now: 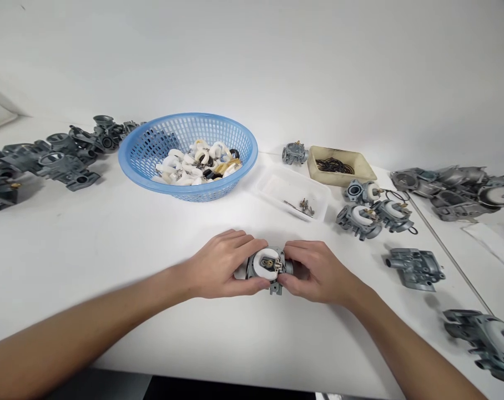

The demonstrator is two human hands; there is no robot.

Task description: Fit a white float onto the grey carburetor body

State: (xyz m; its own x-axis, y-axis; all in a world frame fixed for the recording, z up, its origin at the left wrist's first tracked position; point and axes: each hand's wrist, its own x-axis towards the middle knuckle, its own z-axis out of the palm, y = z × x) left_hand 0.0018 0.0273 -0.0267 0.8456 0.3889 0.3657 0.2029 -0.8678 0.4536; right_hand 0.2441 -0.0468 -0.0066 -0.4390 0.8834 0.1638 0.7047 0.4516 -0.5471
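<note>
Between my two hands, at the middle of the white table, is a grey metal carburetor. Its underside faces up and a white C-shaped float lies in it, with brass parts showing in the float's gap. My left hand grips the left side, thumb in front and fingers behind. From the right, my right hand holds the body, its thumb close to the float's hinge end. Whether the right fingertips also pinch a small part is hidden.
A blue basket of white, black and yellowish floats stands behind. Right of it are a white tray with small metal pieces and a cream box of black rubber rings. Carburetors line the right; more carburetor bodies lie left.
</note>
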